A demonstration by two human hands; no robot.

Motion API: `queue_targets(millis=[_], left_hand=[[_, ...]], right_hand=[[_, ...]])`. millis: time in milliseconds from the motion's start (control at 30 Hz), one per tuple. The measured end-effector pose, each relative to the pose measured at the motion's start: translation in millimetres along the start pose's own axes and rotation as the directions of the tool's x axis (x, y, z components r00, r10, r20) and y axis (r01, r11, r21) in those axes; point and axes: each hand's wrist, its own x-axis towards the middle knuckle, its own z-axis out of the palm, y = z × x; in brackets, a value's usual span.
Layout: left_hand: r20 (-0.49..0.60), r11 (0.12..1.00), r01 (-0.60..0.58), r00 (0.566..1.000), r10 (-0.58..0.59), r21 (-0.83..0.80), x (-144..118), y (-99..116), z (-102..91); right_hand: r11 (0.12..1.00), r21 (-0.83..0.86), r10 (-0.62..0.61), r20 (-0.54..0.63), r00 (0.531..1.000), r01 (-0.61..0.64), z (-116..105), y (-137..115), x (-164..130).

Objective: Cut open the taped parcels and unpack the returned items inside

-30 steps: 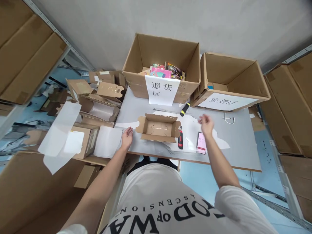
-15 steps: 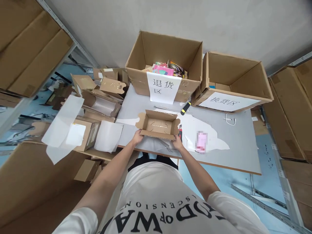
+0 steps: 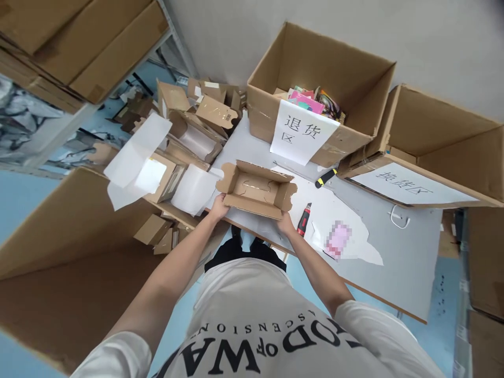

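A: Entry, head view. Where is the small carton?
B: The small open carton [image 3: 255,190] sits at the near edge of the bench [image 3: 397,252], flaps up, inside empty as far as it shows

A: Hands?
B: Left hand [image 3: 219,206] on the carton's near left corner, right hand [image 3: 285,224] on its near right corner. Fingers of both are closed on the carton's near wall; fingertips partly hidden behind the cardboard

A: What lies beside it?
B: A red-and-black cutter [image 3: 304,220] just right of the right hand, lying on a white sheet [image 3: 334,210]. A blurred pink phone [image 3: 338,239] further right on the same sheet. A yellow-and-black tool [image 3: 326,177] lies behind, near the big boxes. A white cable loop [image 3: 397,216] lies apart, towards the bench's right end

A: Back of the bench?
B: Two large open boxes. The labelled box [image 3: 315,84] holds colourful packets and carries a white paper sign on its front. The second box [image 3: 444,147], to its right, has a sign too; contents mostly out of sight

A: Left of the bench?
B: A heap of opened small cartons [image 3: 189,136] with white sheets, touching the bench's left edge. A big brown carton [image 3: 66,247] stands below on the floor side. Stacked cartons on a shelf [image 3: 86,42] at upper left
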Motion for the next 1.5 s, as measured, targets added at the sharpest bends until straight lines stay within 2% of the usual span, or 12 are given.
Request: queue_targets(millis=[100, 200, 400, 500, 600, 700, 767, 867, 1000, 1200, 1333, 1500], left_hand=[[-0.079, 0.999, -0.05, 0.996, 0.049, -0.009, 1.3, 4.4, -32.8], [-0.141, 0.988, -0.151, 0.978, 0.154, 0.032, 7.7, 14.9, -76.0], [-0.336, 0.957, -0.283, 0.897, 0.289, 0.069, 45.2, 34.6, -191.5], [-0.417, 0.944, -0.328, 0.857, 0.302, 0.009, 74.4, 47.6, -250.5], [-0.441, 0.903, -0.403, 0.844, 0.305, -0.148, 100.2, 66.9, -300.9], [-0.487, 0.862, -0.441, 0.826, 0.283, -0.248, 112.7, 79.0, -339.8], [-0.521, 0.852, -0.445, 0.814, 0.256, -0.277, 111.0, 73.5, -360.1], [-0.527, 0.829, -0.466, 0.809, 0.258, -0.31, 93.7, 41.1, -385.6], [-0.567, 0.817, -0.474, 0.791, 0.23, -0.329, 50.9, -22.9, -414.9], [-0.725, 0.885, -0.374, 0.686, 0.062, -0.278, -30.2, -91.7, -445.5], [-0.809, 0.912, -0.29, 0.584, -0.072, -0.291, -90.2, -124.0, -444.6], [-0.866, 0.915, -0.197, 0.438, -0.241, -0.353, -168.3, -166.6, -413.0]], right_hand=[[0.999, 0.0, -0.04, 0.048, 0.998, 0.04, 24.8, -25.2, 22.3], [0.996, -0.044, -0.073, 0.052, 0.996, 0.075, 53.9, -57.2, 51.4], [0.974, -0.096, -0.194, 0.121, 0.973, 0.206, 134.8, -129.7, 127.4], [0.956, -0.005, -0.288, 0.172, 0.942, 0.293, 188.3, -171.6, 174.2], [0.916, 0.1, -0.402, 0.221, 0.889, 0.389, 240.9, -214.4, 220.6], [0.879, 0.158, -0.475, 0.212, 0.854, 0.45, 282.4, -244.8, 252.2], [0.871, 0.168, -0.489, 0.23, 0.841, 0.461, 302.6, -253.0, 258.8], [0.847, 0.143, -0.53, 0.292, 0.796, 0.512, 326.5, -249.6, 248.0], [0.788, 0.123, -0.6, 0.377, 0.706, 0.604, 359.9, -235.8, 216.8], [0.807, 0.191, -0.567, 0.517, 0.641, 0.559, 424.1, -215.9, 174.2], [0.834, 0.232, -0.515, 0.651, 0.558, 0.501, 466.9, -186.9, 139.9], [0.899, 0.178, -0.365, 0.81, 0.459, 0.401, 502.4, -135.8, 95.4]])
